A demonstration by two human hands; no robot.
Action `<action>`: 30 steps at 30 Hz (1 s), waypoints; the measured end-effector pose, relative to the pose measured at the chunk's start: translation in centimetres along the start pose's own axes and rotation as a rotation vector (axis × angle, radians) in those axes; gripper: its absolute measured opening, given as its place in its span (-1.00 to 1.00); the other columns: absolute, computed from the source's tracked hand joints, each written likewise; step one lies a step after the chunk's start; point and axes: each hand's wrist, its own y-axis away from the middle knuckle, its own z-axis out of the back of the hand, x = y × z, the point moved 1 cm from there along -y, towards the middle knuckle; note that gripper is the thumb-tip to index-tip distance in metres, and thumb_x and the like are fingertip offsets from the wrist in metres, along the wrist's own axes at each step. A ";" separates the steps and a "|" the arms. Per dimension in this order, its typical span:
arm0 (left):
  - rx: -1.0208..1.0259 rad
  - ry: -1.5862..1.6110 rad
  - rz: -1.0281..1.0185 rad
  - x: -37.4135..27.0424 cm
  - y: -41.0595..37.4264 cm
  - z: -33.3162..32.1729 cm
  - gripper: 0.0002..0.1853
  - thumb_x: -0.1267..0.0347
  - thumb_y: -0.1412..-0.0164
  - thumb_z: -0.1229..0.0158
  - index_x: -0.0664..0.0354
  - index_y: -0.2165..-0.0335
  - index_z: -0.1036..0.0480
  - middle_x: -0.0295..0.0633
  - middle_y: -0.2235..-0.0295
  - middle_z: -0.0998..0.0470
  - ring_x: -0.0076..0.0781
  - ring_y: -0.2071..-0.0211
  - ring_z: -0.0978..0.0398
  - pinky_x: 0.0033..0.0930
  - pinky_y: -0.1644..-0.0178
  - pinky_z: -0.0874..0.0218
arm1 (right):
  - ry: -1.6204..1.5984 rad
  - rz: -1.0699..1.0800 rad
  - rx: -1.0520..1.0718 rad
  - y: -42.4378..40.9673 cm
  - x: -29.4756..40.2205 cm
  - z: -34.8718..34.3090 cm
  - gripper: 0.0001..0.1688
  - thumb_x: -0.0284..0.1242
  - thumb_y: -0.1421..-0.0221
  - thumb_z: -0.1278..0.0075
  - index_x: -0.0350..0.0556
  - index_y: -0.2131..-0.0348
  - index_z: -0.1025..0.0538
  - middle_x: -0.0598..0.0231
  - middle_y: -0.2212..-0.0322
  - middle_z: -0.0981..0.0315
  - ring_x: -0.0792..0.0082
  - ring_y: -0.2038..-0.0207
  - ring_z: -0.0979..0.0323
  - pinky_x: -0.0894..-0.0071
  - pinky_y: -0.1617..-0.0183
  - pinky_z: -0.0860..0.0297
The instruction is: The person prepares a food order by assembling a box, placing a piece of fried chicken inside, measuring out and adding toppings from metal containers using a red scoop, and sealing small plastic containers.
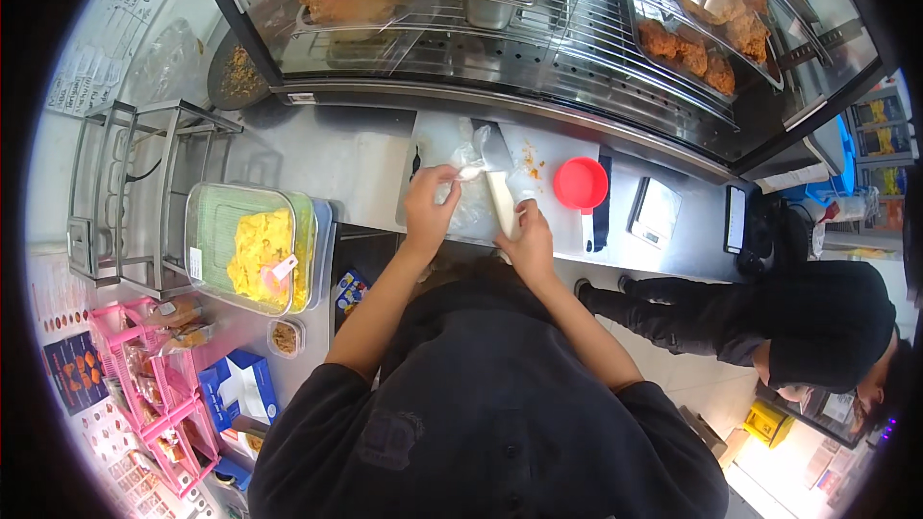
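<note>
My right hand [530,238] grips the lower end of a cream handle [501,198]. A broad metal blade [495,150], like a cleaver's, extends from it toward the display cabinet. My left hand [431,205] pinches a small white piece [470,173] between thumb and fingertips; I cannot tell what it is. Crumpled clear plastic film or a bag [472,205] lies beneath and around it. Both hands are over a pale board [433,131] on the steel counter. Orange-yellow crumbs [533,161] lie right of the blade. Beside them rests a red cup [580,182] with a pale handle.
A glass display cabinet [461,90] holding fried food borders the counter's far side. A digital scale [655,210] and a phone [735,220] lie rightward. Leftward are a tub of yellow food [202,231] and a metal rack [169,194]. A person [815,324] in black stands at right.
</note>
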 end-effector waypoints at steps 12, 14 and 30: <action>0.458 -0.108 -0.220 4.7 1.7 -2.7 -0.81 0.56 0.16 -0.06 0.18 0.43 -0.41 -0.20 0.41 -0.47 -0.20 0.25 -0.40 -0.25 0.17 -0.19 | -0.138 0.023 -0.158 0.1 0.4 1.9 -0.53 -0.54 0.42 -0.13 -0.20 0.37 -0.33 0.25 0.63 -0.24 0.41 0.55 -0.24 0.47 0.41 -0.26; 0.440 0.024 -0.071 4.5 1.9 -3.1 -0.77 0.59 0.13 0.00 0.19 0.38 -0.39 -0.15 0.43 -0.47 -0.18 0.21 -0.40 -0.24 0.15 -0.19 | -0.144 -0.005 -0.139 0.5 0.1 0.5 -0.51 -0.52 0.41 -0.15 -0.19 0.35 -0.33 0.18 0.62 -0.28 0.33 0.53 -0.30 0.42 0.39 -0.28; 0.319 0.249 0.167 0.9 3.5 -0.4 -0.76 0.58 0.00 -0.03 0.28 0.27 -0.30 -0.23 0.37 -0.43 -0.54 0.39 -0.36 -0.52 0.27 -0.19 | -0.761 -0.486 -0.037 3.0 -10.0 6.9 -0.70 -0.26 -0.09 0.13 -0.15 0.47 -0.35 0.39 0.67 -0.24 0.49 0.65 -0.25 0.53 0.58 -0.20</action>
